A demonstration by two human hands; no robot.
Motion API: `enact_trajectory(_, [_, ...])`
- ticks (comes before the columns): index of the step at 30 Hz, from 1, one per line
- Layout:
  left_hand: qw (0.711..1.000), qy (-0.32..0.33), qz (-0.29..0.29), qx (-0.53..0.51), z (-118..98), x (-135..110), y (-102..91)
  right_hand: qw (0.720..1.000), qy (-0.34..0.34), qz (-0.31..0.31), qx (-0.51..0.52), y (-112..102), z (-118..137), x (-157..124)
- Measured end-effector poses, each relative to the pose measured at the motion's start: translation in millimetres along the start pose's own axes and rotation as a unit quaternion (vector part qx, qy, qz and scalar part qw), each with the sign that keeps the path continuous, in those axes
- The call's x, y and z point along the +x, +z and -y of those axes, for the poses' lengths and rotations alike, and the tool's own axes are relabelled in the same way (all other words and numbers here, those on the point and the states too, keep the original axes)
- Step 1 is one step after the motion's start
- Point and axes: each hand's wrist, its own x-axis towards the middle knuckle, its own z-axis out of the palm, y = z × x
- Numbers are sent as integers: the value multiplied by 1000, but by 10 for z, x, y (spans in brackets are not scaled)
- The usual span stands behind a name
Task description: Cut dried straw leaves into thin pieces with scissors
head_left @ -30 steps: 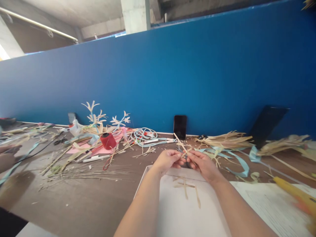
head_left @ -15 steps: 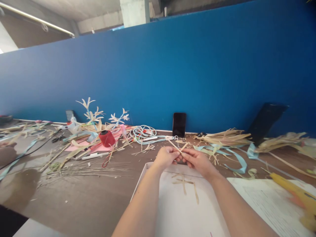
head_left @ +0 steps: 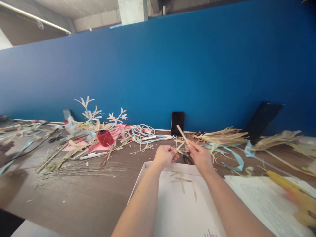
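Note:
My left hand (head_left: 165, 155) and my right hand (head_left: 200, 155) are raised close together above the far edge of a white shallow box (head_left: 148, 171). Each pinches a thin tan straw strip. The strip in my right hand (head_left: 183, 134) points up and to the left; the short strip in my left hand (head_left: 180, 146) reaches toward it, and the two pieces are a little apart. Black-handled scissors (head_left: 187, 159) lie on the table just beyond my hands. Several cut straw pieces (head_left: 183, 183) lie in the box.
A dark phone (head_left: 177, 121) leans on the blue partition (head_left: 172, 72). A red thread spool (head_left: 104, 138), straw flowers (head_left: 92, 113), cords and ribbon lie at the left. Straw bundles (head_left: 222, 135), printed paper (head_left: 266, 204) and a yellow glue gun (head_left: 296, 194) lie at the right.
My hands have drawn slightly apart. The right hand has lifted its strip so it points up; before, the two strips crossed between my fingers. The view has drifted a little.

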Motion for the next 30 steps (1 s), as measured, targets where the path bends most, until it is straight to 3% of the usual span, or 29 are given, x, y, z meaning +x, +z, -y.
enact_trajectory(2, [999,-22,-5,-26,-3,4,-4,995,36,-23,87,-38,18,10])
enact_trajectory(5, [998,-36,-8,-57,-14,-5,-1,982,68,61,167,-65,89,-34])
enact_trajectory(9, [998,0,20,-66,-27,-38,19,965,78,218,127,-43,172,-108])
enact_trajectory(12, [998,31,21,-56,-7,-32,38,963,68,250,74,2,184,-117])
enact_trajectory(18, [999,40,-28,-21,58,31,97,989,17,144,-17,99,64,-43])
enact_trajectory(21, [999,12,-45,-16,52,38,107,999,39,12,13,62,-1,8])
enact_trajectory(23, [998,-7,-56,-25,43,38,99,996,57,-25,71,8,-7,13])
enact_trajectory(26, [997,-11,-56,-42,46,38,84,985,57,85,135,-52,32,-29])
enact_trajectory(28, [998,6,-43,-47,59,37,84,974,60,177,125,-56,62,-64])
enact_trajectory(30, [998,24,-29,-52,72,34,94,968,60,228,91,-36,76,-81])
